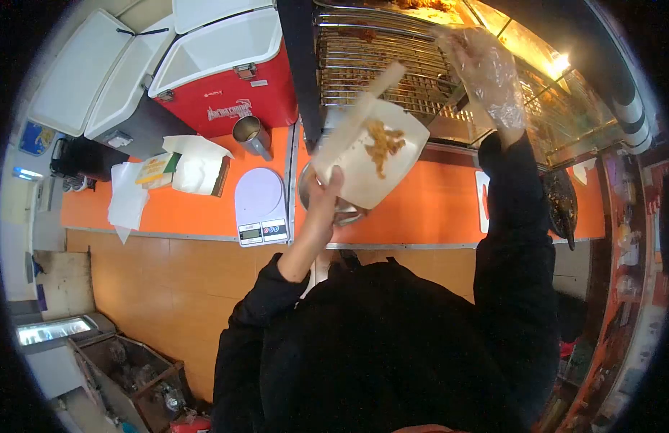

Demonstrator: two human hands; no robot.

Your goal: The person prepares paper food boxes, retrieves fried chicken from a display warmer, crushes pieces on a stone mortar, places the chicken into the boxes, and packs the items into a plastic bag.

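My left hand (323, 206) grips an open white paper box (359, 177) by its near left side, with the thumb over the rim. A small amount of golden fried food (383, 144) lies in the box. My right hand (486, 76) wears a clear plastic glove and reaches over the wire rack (377, 54) of a lit food warmer. Its fingers are bent together at the rack, and what they hold, if anything, is hidden. Partly under the box is a round metal bowl (349, 215).
A white kitchen scale (261, 198) stands on the orange counter (226, 187), left of the bowl. Behind it are a metal cup (252, 136) and a red cooler box (233, 97). Further left lie an open carton (201, 166) and white paper (127, 195). More fried food (428, 6) sits in the warmer.
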